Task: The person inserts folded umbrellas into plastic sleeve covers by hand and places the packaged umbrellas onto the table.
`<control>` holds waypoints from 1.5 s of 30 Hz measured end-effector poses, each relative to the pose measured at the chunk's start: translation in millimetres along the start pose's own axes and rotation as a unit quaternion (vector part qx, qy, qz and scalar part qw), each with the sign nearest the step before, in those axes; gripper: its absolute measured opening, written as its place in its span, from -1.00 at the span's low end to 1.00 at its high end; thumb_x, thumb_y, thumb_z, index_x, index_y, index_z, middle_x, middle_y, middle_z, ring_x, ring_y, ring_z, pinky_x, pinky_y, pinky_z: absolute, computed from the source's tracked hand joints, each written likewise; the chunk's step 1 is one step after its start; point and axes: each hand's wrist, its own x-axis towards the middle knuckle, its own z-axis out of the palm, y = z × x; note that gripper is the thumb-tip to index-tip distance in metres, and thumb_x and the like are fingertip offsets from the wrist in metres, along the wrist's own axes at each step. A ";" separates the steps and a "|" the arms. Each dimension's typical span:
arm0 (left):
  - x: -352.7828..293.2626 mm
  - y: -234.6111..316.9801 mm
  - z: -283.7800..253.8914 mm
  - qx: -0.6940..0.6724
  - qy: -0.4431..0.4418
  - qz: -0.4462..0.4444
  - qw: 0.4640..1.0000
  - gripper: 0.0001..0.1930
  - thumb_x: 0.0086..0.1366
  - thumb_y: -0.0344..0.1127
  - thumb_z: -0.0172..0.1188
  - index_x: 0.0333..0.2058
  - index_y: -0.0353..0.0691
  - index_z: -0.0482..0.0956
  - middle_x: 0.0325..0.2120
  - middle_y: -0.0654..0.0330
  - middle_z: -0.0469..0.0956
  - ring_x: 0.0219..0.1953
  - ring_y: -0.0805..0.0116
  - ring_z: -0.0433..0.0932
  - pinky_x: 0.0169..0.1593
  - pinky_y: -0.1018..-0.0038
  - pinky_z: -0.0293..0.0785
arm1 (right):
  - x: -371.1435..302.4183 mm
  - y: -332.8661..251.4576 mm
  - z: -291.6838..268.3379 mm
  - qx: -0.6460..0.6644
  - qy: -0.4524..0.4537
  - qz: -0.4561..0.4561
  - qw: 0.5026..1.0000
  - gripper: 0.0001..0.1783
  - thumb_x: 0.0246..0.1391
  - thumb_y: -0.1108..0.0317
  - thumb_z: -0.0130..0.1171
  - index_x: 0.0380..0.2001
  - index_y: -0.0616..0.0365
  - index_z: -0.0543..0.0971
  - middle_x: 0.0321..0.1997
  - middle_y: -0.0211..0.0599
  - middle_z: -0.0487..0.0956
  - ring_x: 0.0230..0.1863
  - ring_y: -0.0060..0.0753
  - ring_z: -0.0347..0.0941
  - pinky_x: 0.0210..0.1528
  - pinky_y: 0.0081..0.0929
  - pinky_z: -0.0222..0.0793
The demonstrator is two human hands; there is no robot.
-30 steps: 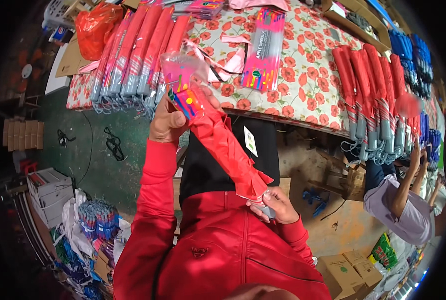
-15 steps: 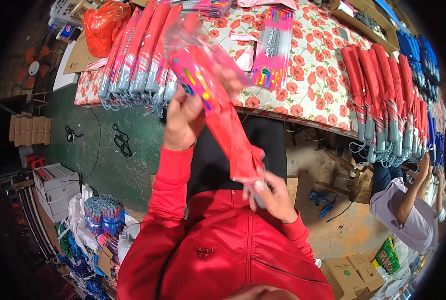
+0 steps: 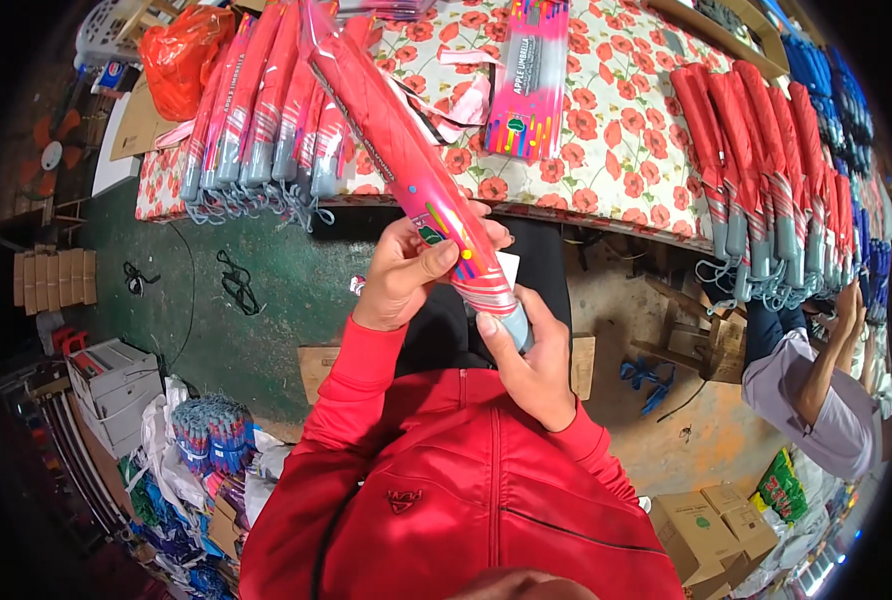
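Note:
A folded red umbrella (image 3: 391,135) slants across the middle, inside a clear printed plastic sleeve (image 3: 436,205) drawn down over most of its length. Around the sleeve's lower part, my left hand (image 3: 411,270) is closed, thumb on top and fingers behind. My right hand (image 3: 536,365) grips the grey handle end just below, with the thumb along it. A small white tag shows beside the handle. On the table beyond lie a stack of flat pink printed sleeves (image 3: 526,85) and pink-and-black strips (image 3: 456,115).
Sleeved red umbrellas (image 3: 256,100) lie in a row on the flowered tablecloth (image 3: 606,140) at left. Unsleeved red umbrellas (image 3: 741,170) lie at right, near a co-worker's arms (image 3: 831,370). A red plastic bag (image 3: 181,65) sits far left; cartons (image 3: 706,530) stand lower right.
The sleeve has slid down over the umbrella and now reaches close to the handle. My left hand has moved down toward my right hand, which has risen slightly.

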 end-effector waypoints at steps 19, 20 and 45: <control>2.5 12.2 -44.4 -0.078 0.250 0.145 0.954 -0.68 0.46 -0.26 0.01 0.04 -0.37 0.41 -0.17 -0.03 0.53 -0.09 0.15 0.58 0.12 0.30 0.50 | -7.8 73.0 -41.0 -0.275 0.023 -0.131 0.952 -0.67 0.07 0.39 0.33 -0.10 0.31 0.57 -0.43 -0.25 0.61 -0.49 -0.42 0.40 -0.39 -0.52 0.35; 1.3 8.8 -41.5 -0.054 0.255 0.138 0.955 -0.69 0.45 -0.26 0.00 0.03 -0.36 0.40 -0.18 -0.01 0.52 -0.11 0.17 0.56 0.11 0.30 0.49 | -7.9 80.3 -41.9 -0.278 0.026 -0.140 0.950 -0.68 0.11 0.36 0.31 -0.10 0.31 0.57 -0.43 -0.26 0.61 -0.48 -0.42 0.41 -0.38 -0.52 0.36; -13.9 -29.7 -26.2 -0.229 0.132 0.022 0.964 -0.69 0.37 -0.22 0.05 0.00 -0.25 0.42 -0.28 0.15 0.46 -0.36 0.37 0.41 -0.24 0.48 0.36 | 48.2 93.0 -15.6 0.329 -0.039 0.266 0.905 -0.64 0.38 0.27 0.09 0.05 0.35 0.55 -0.25 -0.28 0.63 -0.35 -0.62 0.48 -0.24 -0.71 0.41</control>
